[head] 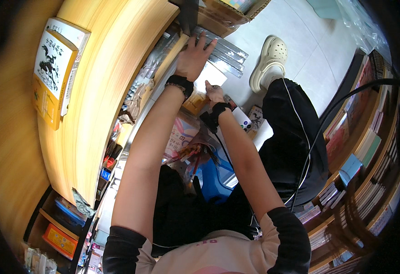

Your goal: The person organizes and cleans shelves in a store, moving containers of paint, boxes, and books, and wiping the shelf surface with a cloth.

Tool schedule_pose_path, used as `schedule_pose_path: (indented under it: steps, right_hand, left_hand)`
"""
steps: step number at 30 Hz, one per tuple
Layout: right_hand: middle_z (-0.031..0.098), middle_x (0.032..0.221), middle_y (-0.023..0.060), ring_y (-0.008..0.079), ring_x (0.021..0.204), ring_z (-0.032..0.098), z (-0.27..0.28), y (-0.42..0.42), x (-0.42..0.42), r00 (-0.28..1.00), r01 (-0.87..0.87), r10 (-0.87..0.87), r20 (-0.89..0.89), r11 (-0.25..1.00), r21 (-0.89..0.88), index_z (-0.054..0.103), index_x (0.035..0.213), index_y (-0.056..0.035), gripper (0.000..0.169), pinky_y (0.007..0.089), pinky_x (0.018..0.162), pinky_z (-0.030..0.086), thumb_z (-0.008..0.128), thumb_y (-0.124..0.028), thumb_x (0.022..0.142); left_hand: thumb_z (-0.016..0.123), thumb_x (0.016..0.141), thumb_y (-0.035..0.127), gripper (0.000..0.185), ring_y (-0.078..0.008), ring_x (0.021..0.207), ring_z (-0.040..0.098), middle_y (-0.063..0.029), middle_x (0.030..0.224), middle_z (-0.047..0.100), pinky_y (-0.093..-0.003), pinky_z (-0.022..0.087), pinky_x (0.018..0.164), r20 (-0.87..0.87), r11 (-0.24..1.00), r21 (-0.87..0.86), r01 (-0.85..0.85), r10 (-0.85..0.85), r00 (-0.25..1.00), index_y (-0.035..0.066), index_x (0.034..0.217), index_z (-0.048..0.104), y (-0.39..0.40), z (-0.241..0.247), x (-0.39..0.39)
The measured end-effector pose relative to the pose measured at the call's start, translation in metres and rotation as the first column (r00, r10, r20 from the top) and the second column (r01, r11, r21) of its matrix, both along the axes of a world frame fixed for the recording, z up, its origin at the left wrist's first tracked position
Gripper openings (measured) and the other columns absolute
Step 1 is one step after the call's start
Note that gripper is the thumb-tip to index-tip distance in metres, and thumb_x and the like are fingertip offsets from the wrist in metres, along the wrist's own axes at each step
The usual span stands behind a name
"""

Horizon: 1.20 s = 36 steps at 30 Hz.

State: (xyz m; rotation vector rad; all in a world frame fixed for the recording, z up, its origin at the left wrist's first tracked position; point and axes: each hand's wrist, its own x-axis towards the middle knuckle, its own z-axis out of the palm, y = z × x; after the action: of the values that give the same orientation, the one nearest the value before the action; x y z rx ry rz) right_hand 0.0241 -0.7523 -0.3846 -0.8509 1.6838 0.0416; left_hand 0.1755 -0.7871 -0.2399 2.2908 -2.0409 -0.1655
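Observation:
My left hand (194,59) is spread over flat, clear-wrapped strip-like packs (230,51) beside an open drawer or shelf. Its fingers are apart and the fingertips reach the packs' near end. My right hand (214,92) is lower, at the edge of a bright white flat surface (214,74), thumb pointing up; its other fingers are mostly hidden. Next to it lies a yellow box (196,101). Whether the right hand grips the white piece or the box is unclear. Below are a printed pink-and-white packet (179,135) and several paintbrushes (195,167).
A wooden desktop (111,65) on the left carries a yellow-and-white box (53,68) with a horse picture. A cardboard box (217,17) stands at the top. Bookshelves (360,171) line the right. A blue plastic stool (213,181) is between my legs; black cable (337,99) crosses the right side.

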Motion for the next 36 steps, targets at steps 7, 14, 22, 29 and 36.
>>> schedule_pose_path:
  steps: [7, 14, 22, 29, 36]
  right_hand:
    - [0.058, 0.068, 0.0141, 0.0223, 0.063, 0.052, -0.002, -0.009, -0.005, 0.960, -0.277, 0.257, -0.111, 0.927, -0.252, 0.058, 0.074, 0.0076, 0.043, 0.0355, 0.062, 0.042, 0.064, -0.035, 0.075]
    - [0.053, 0.079, 0.0212, 0.0261, 0.069, 0.051, -0.040, -0.024, -0.019, 0.972, -0.224, 0.234, 0.010, 0.943, -0.246, 0.039, 0.083, 0.0107, 0.041, 0.0329, 0.065, 0.041, 0.063, -0.022, 0.075]
    - [0.045, 0.111, 0.0264, 0.0276, 0.102, 0.046, 0.062, -0.037, -0.013, 0.956, 0.175, -0.121, 0.268, 0.966, -0.190, -0.006, 0.125, 0.0164, 0.091, 0.0268, 0.089, 0.034, 0.061, -0.014, 0.072]
    - [0.028, 0.129, 0.0220, 0.0270, 0.117, 0.031, 0.123, -0.054, -0.018, 0.909, 0.180, 0.000, 0.416, 0.902, -0.393, -0.002, 0.131, 0.0052, 0.089, 0.0311, 0.098, 0.024, 0.054, -0.041, 0.081]
    - [0.046, 0.114, 0.0238, 0.0303, 0.101, 0.048, 0.087, -0.064, -0.016, 0.915, 0.094, 0.105, 0.390, 0.884, -0.457, 0.012, 0.129, 0.0053, 0.066, 0.0339, 0.085, 0.037, 0.043, -0.035, 0.087]
  left_hand:
    - [0.050, 0.076, 0.009, 0.051, -0.0310, 0.113, 0.038, -0.0121, 0.129, 0.035, -0.0339, 0.045, 0.081, 0.001, 1.000, -0.001, -0.026, 0.026, 1.000, 0.019, 0.124, 0.038, 0.002, 0.002, -0.003]
    - [0.058, 0.072, 0.010, 0.069, -0.0285, 0.119, 0.031, -0.0077, 0.135, 0.025, -0.0361, 0.037, 0.091, 0.060, 0.996, 0.075, -0.040, 0.036, 0.998, 0.026, 0.132, 0.026, -0.001, -0.001, -0.008]
    - [0.051, 0.072, 0.002, 0.076, -0.0261, 0.129, 0.016, -0.0106, 0.140, 0.013, -0.0368, 0.021, 0.103, -0.070, 0.964, 0.258, 0.071, -0.055, 0.996, 0.017, 0.136, 0.013, 0.005, 0.023, 0.005]
    - [0.044, 0.070, 0.004, 0.043, -0.0238, 0.120, 0.033, -0.0124, 0.123, 0.044, -0.0339, 0.027, 0.100, -0.113, 0.979, 0.112, 0.168, -0.156, 0.981, 0.006, 0.113, 0.049, 0.038, 0.107, 0.020]
    - [0.043, 0.077, 0.002, 0.025, -0.0299, 0.095, 0.052, -0.0149, 0.097, 0.055, -0.0346, 0.042, 0.083, -0.431, 0.988, -0.154, -0.014, -0.054, 0.901, 0.003, 0.099, 0.053, 0.111, 0.229, 0.036]
